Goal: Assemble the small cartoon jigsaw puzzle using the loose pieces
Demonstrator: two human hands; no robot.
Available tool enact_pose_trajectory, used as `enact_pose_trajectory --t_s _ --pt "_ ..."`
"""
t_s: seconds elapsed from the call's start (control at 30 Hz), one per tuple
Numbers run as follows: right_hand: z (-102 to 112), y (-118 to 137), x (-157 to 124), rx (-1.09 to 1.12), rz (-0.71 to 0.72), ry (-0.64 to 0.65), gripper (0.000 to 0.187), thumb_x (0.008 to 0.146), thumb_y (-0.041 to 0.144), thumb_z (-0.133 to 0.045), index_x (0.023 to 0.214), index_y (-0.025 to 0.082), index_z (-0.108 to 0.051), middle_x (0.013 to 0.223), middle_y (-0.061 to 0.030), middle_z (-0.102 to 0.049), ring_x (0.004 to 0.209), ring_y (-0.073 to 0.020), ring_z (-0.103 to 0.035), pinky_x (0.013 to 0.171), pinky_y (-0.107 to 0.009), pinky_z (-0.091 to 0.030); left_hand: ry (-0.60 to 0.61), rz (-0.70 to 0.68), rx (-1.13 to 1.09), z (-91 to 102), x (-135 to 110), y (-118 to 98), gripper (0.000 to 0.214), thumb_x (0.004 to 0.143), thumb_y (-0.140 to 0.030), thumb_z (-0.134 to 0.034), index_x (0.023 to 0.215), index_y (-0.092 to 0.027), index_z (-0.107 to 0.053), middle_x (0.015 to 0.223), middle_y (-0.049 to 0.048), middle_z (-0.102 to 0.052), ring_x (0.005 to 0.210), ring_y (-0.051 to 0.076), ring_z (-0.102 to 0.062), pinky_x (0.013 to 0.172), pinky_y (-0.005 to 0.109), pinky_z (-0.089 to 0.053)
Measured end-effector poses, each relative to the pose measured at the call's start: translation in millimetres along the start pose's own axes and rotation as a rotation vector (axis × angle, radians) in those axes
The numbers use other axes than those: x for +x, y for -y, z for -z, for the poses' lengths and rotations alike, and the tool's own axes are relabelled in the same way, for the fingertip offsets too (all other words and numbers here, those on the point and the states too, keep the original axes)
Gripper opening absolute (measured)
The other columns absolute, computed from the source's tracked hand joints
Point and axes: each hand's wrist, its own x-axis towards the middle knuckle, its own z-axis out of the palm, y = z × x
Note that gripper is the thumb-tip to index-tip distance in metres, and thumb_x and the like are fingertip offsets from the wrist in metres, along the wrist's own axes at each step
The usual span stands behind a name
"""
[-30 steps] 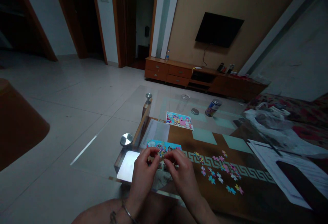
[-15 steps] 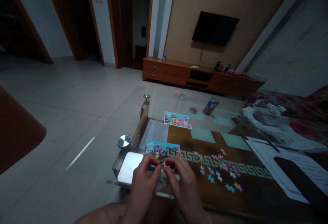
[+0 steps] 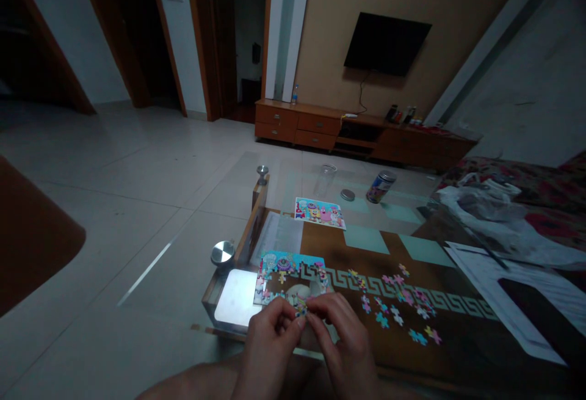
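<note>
Near the table's front edge, my left hand [image 3: 275, 333] and my right hand [image 3: 341, 330] meet with thumbs and fingertips pinched together. Between them is a small multicoloured jigsaw piece [image 3: 301, 311], partly covered by the fingers. Just beyond lies a partly assembled jigsaw puzzle [image 3: 274, 261], its frame joined around an open middle; my hands hide part of its near edge. To the right, several loose jigsaw pieces [image 3: 382, 319] are scattered on the glass. Farther back is a printed picture card [image 3: 320, 212] with cartoon figures.
On the glass table [image 3: 366, 240] stand a clear jar [image 3: 326, 180], a metal lid [image 3: 347, 195] and a printed can [image 3: 381, 187]. A white rectangular object [image 3: 238, 297] lies left of the puzzle. Papers [image 3: 485, 290], a dark phone-like object [image 3: 531, 308] and plastic bags [image 3: 494, 204] are on the right.
Both hands have moved slightly right and toward me, uncovering more of the puzzle's left side and middle. The piece between my fingers has come along. The camera view has shifted a little.
</note>
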Motion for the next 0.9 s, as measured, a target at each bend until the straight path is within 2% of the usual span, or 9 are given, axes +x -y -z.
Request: enact_pose_trajectory --t_s 0.17,0.37,0.63,0.9 --pt "2.2 -1.9 -0.5 -0.016 0.014 0.002 0.011 0.087 0.014 -0.054 0.086 0.022 -0.061 0.082 -0.0018 -0.064 0.078 -0.0162 -0.06 0.066 -0.025 -0.049 0.071 0.013 -0.064 1.5 0.5 1.7 0.027 0.067 -0.045 -0.056 0.061 -0.019 -0.053 0.05 -0.0031 -0.05 0.051 0.014 -0.048 0.055 0.026 -0.036" --pt "2.4 -2.7 -1.4 -0.058 0.042 0.008 0.011 0.087 0.013 -0.054 0.088 0.022 -0.06 0.082 -0.0018 -0.063 0.079 -0.0166 -0.059 0.068 -0.026 -0.049 0.068 -0.011 -0.06 3.7 -0.1 1.9 0.033 0.073 -0.049 -0.053 0.063 -0.018 -0.056 0.049 -0.0035 -0.049 0.052 0.014 -0.047 0.058 0.027 -0.036" --pt "4.5 -5.3 -0.3 -0.118 0.089 0.034 0.012 0.087 0.013 -0.055 0.092 0.022 -0.06 0.084 -0.0026 -0.063 0.081 -0.018 -0.058 0.069 -0.028 -0.048 0.074 -0.021 -0.052 4.1 -0.1 3.1 0.035 0.075 -0.051 -0.05 0.063 -0.019 -0.053 0.05 -0.0039 -0.045 0.053 0.014 -0.044 0.058 0.028 -0.034" --pt "11.3 -1.6 6.4 -0.15 0.149 0.071 0.012 0.087 0.01 -0.054 0.084 0.021 -0.059 0.078 -0.0018 -0.061 0.076 -0.0166 -0.057 0.065 -0.027 -0.046 0.083 -0.029 -0.024 4.5 -1.8 0.4 0.034 0.076 -0.051 -0.047 0.061 -0.019 -0.049 0.052 -0.0037 -0.043 0.055 0.014 -0.042 0.057 0.027 -0.033"
